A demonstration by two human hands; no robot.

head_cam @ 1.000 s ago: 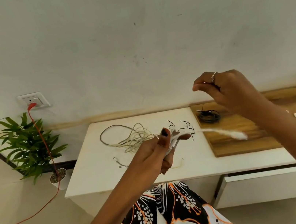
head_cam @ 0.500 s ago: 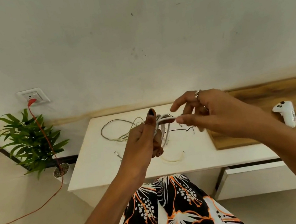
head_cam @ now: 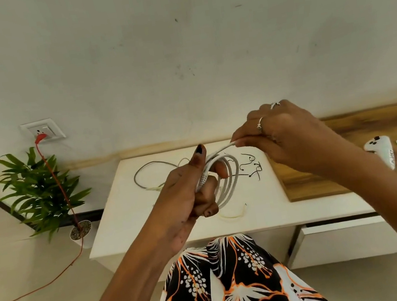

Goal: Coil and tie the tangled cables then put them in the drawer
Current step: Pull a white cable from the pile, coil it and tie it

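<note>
A white cable (head_cam: 231,179) is wound in several loops above the white table (head_cam: 129,212). My left hand (head_cam: 193,189) grips the loops with curled fingers, thumb raised. My right hand (head_cam: 280,135) pinches the cable's free end just right of the coil and holds it taut. A grey cable (head_cam: 144,171) lies tangled on the table behind my left hand. Thin black wire ties (head_cam: 253,168) lie scattered on the table right of the coil. A drawer (head_cam: 347,239) stands slightly open under the table at the right.
A wooden board (head_cam: 350,174) covers the table's right part, with a white controller (head_cam: 382,148) on it. A potted plant (head_cam: 41,192) stands at the left on the floor. A red cord (head_cam: 54,177) runs from the wall socket (head_cam: 43,129) down across the floor.
My right hand has swung in from the far right to just beside the coil, bringing the cable's free end around. The loops in my left hand have grown.
</note>
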